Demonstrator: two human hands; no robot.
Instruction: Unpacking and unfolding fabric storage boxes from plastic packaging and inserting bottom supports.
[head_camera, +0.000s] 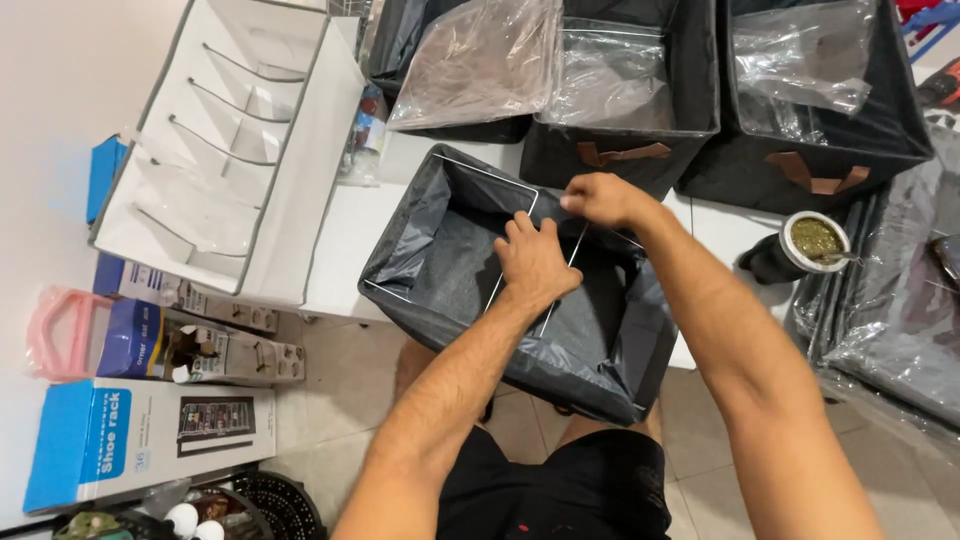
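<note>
A dark grey fabric storage box (420, 285) rests open at the edge of a white table (345, 245), above my lap. A thin wire frame (480, 170) runs along its rim and across its middle. My left hand (532, 262) lies flat inside the box, pressing on the bottom panel next to the wire. My right hand (600, 198) is at the far rim, fingers pinched on the wire frame. Both forearms reach in from below.
Behind stand three dark fabric boxes (620, 90) with clear plastic wrap and brown handles. A white fabric divider organiser (225, 150) lies at left. Cardboard packages (150, 440) sit lower left. A cup with green herb and a metal straw (812, 243) stands right.
</note>
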